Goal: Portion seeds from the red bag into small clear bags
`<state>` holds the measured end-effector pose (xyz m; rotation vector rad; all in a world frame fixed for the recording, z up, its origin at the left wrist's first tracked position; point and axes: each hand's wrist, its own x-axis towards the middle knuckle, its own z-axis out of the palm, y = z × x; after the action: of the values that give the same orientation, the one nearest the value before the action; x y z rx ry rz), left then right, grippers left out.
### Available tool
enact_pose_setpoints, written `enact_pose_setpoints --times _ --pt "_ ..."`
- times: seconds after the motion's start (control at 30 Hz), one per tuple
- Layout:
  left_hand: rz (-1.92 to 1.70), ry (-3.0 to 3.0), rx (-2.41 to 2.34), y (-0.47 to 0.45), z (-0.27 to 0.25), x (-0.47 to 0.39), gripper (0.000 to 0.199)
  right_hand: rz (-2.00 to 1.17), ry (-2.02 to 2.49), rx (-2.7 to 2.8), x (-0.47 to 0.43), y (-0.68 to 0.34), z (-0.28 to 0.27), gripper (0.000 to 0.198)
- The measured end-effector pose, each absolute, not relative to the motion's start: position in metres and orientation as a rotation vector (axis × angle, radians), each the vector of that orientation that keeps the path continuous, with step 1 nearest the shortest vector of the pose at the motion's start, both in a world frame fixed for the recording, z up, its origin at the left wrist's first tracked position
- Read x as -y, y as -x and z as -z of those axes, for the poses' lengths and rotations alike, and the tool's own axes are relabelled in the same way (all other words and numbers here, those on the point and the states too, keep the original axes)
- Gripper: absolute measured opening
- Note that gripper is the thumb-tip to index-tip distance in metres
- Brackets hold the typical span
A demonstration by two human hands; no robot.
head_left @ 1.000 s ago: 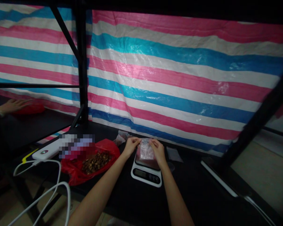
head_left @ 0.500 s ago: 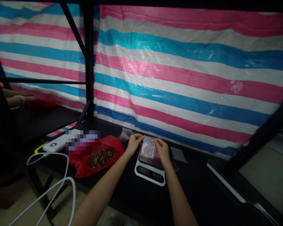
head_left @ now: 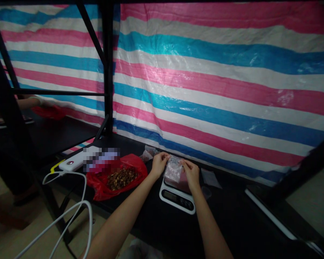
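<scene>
Currently, left fingers (head_left: 165, 155) and right fingers (head_left: 186, 165) in pinch grips on a clear bag (head_left: 174, 172) over a scale (head_left: 177, 201).

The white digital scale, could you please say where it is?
In the head view, the scale sits right of the red plastic bag, under the clear plastic pouch.

The display (head_left: 170, 195) on the scale (head_left: 177, 192) is too small to read.

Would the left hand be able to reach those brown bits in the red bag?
Probably yes. The red bag lies open beside the left arm, and nothing seems to block the brown bits. But the left hand is pinching the clear bag, so it might need to let go first.
</scene>
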<state>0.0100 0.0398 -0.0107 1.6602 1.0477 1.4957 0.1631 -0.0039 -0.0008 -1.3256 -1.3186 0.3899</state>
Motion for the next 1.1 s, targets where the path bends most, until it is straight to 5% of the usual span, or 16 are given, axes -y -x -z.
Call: enact_pose_setpoints --times 1.1 --pt "-1.377 -1.587 -0.767 -0.016 0.005 -0.035 0.033 -0.451 1.207 1.433 0.004 -0.155 0.0 0.032"
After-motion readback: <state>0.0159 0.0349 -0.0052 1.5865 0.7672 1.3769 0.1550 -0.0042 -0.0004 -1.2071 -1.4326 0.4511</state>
